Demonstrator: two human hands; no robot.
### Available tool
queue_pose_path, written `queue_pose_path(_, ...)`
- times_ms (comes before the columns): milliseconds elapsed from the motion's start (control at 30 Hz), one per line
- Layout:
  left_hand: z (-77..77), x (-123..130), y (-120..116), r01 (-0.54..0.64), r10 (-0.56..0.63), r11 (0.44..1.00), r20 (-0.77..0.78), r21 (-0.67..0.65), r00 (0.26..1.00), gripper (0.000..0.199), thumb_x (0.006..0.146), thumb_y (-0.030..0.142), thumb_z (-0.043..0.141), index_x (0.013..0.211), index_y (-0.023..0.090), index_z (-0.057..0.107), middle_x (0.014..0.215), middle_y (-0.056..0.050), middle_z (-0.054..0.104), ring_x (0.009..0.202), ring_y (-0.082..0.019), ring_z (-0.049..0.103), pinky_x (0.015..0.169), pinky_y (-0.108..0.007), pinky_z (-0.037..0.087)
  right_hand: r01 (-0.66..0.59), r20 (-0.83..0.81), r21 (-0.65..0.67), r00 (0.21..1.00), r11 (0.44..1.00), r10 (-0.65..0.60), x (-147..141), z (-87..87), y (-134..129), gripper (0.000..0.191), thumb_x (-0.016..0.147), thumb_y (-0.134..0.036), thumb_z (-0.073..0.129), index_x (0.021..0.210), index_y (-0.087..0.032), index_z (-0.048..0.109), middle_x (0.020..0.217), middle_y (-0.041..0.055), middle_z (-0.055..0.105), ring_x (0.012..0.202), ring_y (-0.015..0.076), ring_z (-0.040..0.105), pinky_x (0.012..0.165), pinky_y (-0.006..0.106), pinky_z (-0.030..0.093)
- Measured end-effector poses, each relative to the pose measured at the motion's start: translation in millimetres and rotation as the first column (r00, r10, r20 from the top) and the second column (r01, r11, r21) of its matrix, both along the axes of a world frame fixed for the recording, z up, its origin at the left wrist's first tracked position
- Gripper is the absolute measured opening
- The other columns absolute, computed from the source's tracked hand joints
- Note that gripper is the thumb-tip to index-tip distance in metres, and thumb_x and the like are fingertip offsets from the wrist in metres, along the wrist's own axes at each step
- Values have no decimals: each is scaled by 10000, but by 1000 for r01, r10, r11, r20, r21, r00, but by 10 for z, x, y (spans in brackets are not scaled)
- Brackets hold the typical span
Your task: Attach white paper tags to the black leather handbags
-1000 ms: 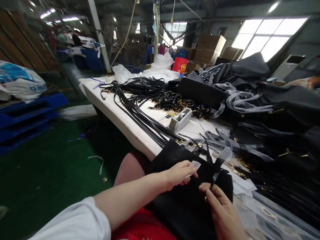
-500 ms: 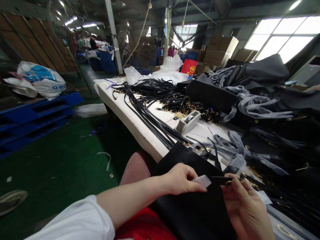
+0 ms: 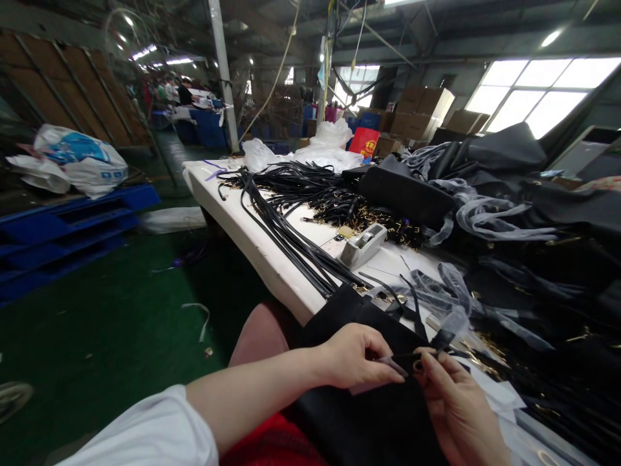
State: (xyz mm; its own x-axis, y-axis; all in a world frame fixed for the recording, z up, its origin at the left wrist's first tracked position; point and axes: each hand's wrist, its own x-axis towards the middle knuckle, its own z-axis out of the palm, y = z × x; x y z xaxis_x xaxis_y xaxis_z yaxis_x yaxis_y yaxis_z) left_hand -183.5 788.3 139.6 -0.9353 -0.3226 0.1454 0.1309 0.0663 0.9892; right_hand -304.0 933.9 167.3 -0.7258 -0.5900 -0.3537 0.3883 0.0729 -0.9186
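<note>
My left hand [image 3: 356, 356] pinches a small, thin whitish sheet [image 3: 371, 386] between thumb and fingers. The tip of a thin black strap [image 3: 403, 355] reaches its fingertips; whether they grip it too is hidden. At the strap's other side, my right hand [image 3: 453, 391] pinches it beside a gold-coloured ring [image 3: 418, 366]. Both hands are over a black leather-like bag [image 3: 339, 310] lying across my lap and against the table edge. Two narrow black straps [image 3: 415, 304] rise from the bag's far side, near clear plastic wrapping [image 3: 455, 320].
A white table [image 3: 228, 220] carries long black straps [image 3: 286, 239], a grey tape dispenser [image 3: 363, 246] and piled straps with gold clasps [image 3: 354, 217]. Black bags with plastic-wrapped handles [image 3: 495, 220] heap up at right. Blue pallets [image 3: 72, 223] stand at left on green floor [image 3: 121, 349].
My right hand has moved left with the strap, closer to my left hand. The whitish sheet has tilted downward and now lies by the strap's tip. The view has shifted slightly.
</note>
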Motion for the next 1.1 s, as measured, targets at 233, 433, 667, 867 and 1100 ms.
queue_pose_path(233, 31, 13, -28, 4, -6, 1000, -89, -26, 996, 409, 770, 529, 712, 844, 132, 773, 848, -90, 702, 782, -173, 636, 692, -243, 472, 16, 5, 6, 1000, 1000, -16, -36, 53, 47, 321, 569, -368, 896, 711, -201, 661, 654, -22, 626, 594, 104, 564, 542, 177, 473)
queue_pose_path(433, 77, -12, 32, -25, 17, 999, -166, -48, 986, 362, 821, 464, 682, 915, 126, 774, 891, -106, 714, 825, -176, 646, 739, -240, 481, -31, -91, 13, 995, 999, 33, 8, 20, -5, 309, 596, -399, 876, 739, -198, 689, 713, 2, 669, 645, 130, 581, 590, 206, 486)
queue_pose_path(667, 117, 19, 115, 78, -88, 972, 35, 221, 996, 448, 803, 513, 673, 992, 114, 750, 817, -83, 714, 722, -165, 630, 628, -239, 479, -29, -137, 11, 990, 1000, 30, 17, -92, -36, 330, 600, -421, 869, 760, -195, 690, 662, -14, 638, 618, 131, 573, 591, 222, 482)
queue_pose_path(867, 91, 14, 124, 66, -85, 974, 83, 215, 993, 442, 798, 520, 674, 971, 121, 751, 826, -74, 718, 739, -171, 636, 622, -239, 476, -11, -102, -6, 995, 1000, 10, 31, -81, -6, 350, 566, -393, 895, 780, -194, 703, 691, -14, 662, 637, 118, 588, 610, 201, 499)
queue_pose_path(1100, 62, -24, 155, 77, -102, 975, 110, 207, 989, 467, 815, 549, 644, 989, 128, 747, 847, -81, 728, 709, -164, 641, 610, -241, 476, 107, 58, -86, 993, 991, -102, 0, -2, -18, 366, 602, -385, 881, 853, -204, 686, 721, -37, 629, 560, 69, 532, 518, 156, 473)
